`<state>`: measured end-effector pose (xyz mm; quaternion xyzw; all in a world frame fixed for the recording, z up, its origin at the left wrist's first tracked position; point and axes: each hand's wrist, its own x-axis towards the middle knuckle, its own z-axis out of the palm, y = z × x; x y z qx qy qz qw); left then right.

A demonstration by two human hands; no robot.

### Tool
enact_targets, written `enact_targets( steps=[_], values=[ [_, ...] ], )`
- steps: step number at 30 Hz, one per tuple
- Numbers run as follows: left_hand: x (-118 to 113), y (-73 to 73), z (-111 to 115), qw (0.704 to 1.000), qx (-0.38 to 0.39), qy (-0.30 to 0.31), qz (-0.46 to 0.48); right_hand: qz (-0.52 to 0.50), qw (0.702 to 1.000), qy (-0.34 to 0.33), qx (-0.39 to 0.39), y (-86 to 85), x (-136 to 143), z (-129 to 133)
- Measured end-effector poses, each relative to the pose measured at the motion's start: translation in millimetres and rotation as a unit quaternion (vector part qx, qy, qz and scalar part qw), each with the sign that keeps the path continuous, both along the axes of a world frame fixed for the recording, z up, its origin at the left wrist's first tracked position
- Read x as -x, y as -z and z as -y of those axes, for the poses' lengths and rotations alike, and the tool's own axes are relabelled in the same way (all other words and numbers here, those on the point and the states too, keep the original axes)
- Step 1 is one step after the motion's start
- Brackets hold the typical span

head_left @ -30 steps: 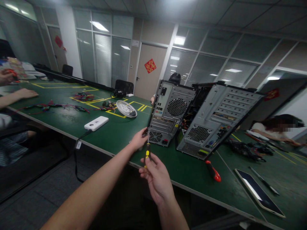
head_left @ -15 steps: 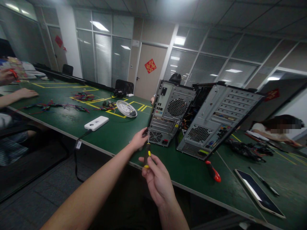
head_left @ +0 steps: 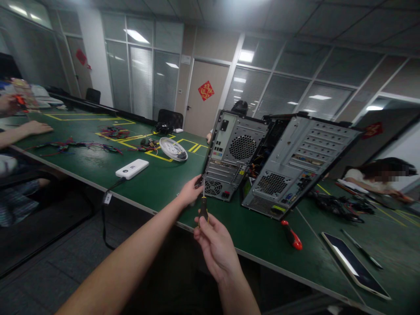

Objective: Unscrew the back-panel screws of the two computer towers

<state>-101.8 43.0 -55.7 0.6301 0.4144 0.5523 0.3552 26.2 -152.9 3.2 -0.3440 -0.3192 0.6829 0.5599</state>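
Observation:
My right hand [head_left: 216,245] is closed around the handle of a black and yellow screwdriver [head_left: 203,210]. Its thin shaft points up to the lower left back edge of a computer case [head_left: 226,168], where the tip is hard to make out. My left hand [head_left: 191,192] grips that same lower left edge of the case, its fingertips partly hidden. The case stands upright with its back panel, fan grille and ports facing me. Right beside it, a second computer case [head_left: 295,162] leans with its back also facing me.
A red and black tool handle [head_left: 291,235], a phone [head_left: 356,264] and a pen-like tool [head_left: 362,248] lie at the right. Dark cables [head_left: 341,204] are heaped behind them. Leftward are a white power bank [head_left: 131,169], a white round cover [head_left: 173,149] and loose wires [head_left: 75,145]. Other people sit at both sides.
The screwdriver's handle has turned in my right fingers, so its yellow patches show less. My right fingers have drawn in closer around it. The left hand and both cases have stayed put.

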Motion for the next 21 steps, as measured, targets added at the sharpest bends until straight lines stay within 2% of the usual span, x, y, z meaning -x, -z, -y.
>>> enact_targets(
  steps=[14,21],
  values=[
    [0.5,0.9,-1.0,1.000,0.001,-0.008,-0.003,0.023,1.000,-0.001,0.017,-0.1,0.7,0.6],
    [0.2,-5.3,4.6,1.000,0.005,-0.010,-0.009,0.001,1.000,0.013,0.006,2.8,1.6,0.4]
  ],
)
